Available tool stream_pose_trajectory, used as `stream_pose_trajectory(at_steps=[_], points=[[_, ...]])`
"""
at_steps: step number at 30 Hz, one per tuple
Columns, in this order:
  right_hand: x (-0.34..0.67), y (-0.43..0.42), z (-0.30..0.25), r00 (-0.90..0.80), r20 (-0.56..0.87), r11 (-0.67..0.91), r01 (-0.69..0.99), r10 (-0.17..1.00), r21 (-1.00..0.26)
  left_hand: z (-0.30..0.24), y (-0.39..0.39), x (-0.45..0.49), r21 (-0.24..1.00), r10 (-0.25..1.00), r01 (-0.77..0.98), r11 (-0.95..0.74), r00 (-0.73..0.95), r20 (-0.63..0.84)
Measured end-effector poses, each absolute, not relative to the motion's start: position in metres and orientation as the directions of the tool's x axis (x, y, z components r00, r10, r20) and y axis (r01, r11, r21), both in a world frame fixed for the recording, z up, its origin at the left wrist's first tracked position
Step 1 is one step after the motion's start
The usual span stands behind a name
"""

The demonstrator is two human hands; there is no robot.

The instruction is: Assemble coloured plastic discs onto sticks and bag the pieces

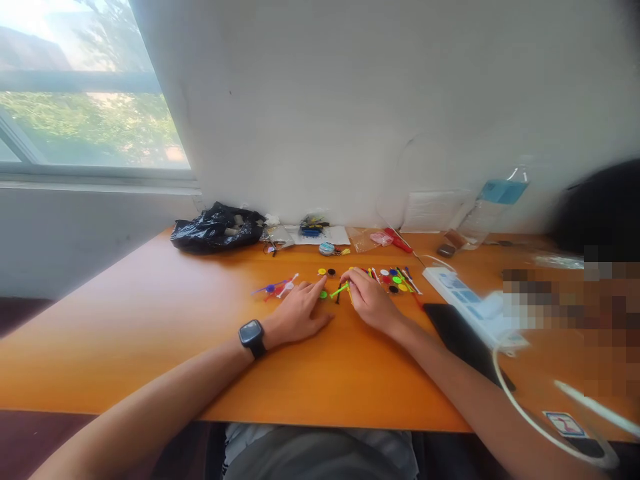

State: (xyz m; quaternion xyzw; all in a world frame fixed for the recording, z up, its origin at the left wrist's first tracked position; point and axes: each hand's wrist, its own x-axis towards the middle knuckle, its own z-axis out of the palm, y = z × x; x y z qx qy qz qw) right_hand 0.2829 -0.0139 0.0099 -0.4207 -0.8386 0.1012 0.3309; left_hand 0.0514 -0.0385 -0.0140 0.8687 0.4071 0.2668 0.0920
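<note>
My left hand (pixel 299 312), with a black watch (pixel 252 337) on the wrist, lies flat on the orange table (pixel 150 333), its index finger stretched to a small green disc (pixel 323 294). My right hand (pixel 369 297) is curled, its fingertips pinching a green stick (pixel 340 290) next to a yellow stick. Several coloured discs and sticks (pixel 395 279) lie just beyond the right hand. A joined blue, red and white piece (pixel 277 288) rests left of my left hand.
A black plastic bag (pixel 216 228) sits at the back left by the wall. A white power strip (pixel 465 300), a dark tablet (pixel 463 337) and a water bottle (pixel 493 207) are to the right. Another person sits at the far right edge.
</note>
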Motion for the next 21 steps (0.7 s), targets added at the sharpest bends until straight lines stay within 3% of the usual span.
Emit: stream_pose_trajectory(at_steps=[8,10,15,21], points=[[0.279,-0.016,0.009,-0.361,0.479,0.598,0.552,0.8,-0.582,-0.006,-0.043,0.052,0.584,0.785,0.543,-0.604,0.535,0.313],[0.277,-0.018,0.008,-0.365,0.482,0.604,0.509,0.796,-0.613,-0.004,-0.044,0.053,0.567,0.787,0.558,-0.605,0.524,0.324],[0.273,-0.022,0.004,-0.375,0.497,0.618,0.367,0.782,-0.695,0.001,-0.044,0.054,0.459,0.764,0.629,-0.628,0.386,0.516],[0.265,-0.032,0.01,-0.348,0.491,0.588,0.273,0.798,-0.761,0.008,-0.044,0.053,0.383,0.674,0.604,-0.699,0.377,0.635]])
